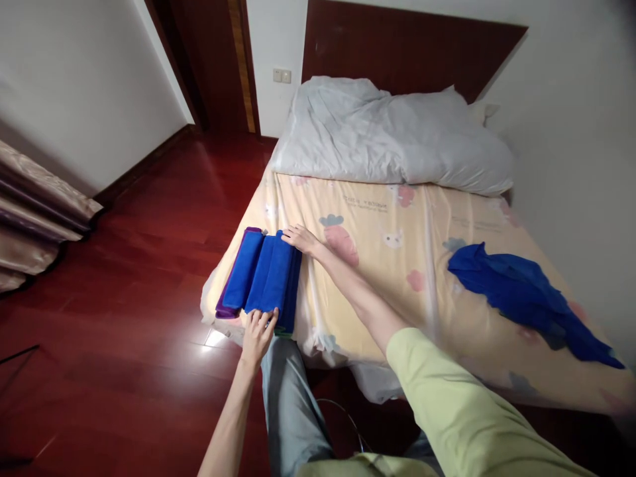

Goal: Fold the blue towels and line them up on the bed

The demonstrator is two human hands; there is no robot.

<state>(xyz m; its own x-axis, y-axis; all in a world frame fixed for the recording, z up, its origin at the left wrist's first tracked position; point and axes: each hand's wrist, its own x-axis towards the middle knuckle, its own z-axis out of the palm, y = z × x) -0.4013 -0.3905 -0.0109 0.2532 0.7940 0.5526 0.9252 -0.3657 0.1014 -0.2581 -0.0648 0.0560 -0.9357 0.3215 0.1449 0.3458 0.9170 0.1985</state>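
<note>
At the near left corner of the bed, a folded blue towel [271, 271] lies beside another folded blue towel [242, 268]. Purple cloth [228, 311] shows beneath the left one, and a strip of darker blue cloth [291, 298] along the right side. My left hand [260, 331] grips the near end of the folded towel, fingers bent over its edge. At the far end, my right hand [301, 240] has its fingers closed over the towel's right corner. Its thumb is hard to see. A loose, crumpled blue towel [527, 291] rests farther right on the bed.
A yellow patterned sheet [377, 265] covers the bed. A bunched grey-white quilt [392, 136] lies against the dark headboard [397, 46]. Left of the bed runs a glossy red wooden floor [149, 265], with a curtain [40, 205] by the wall.
</note>
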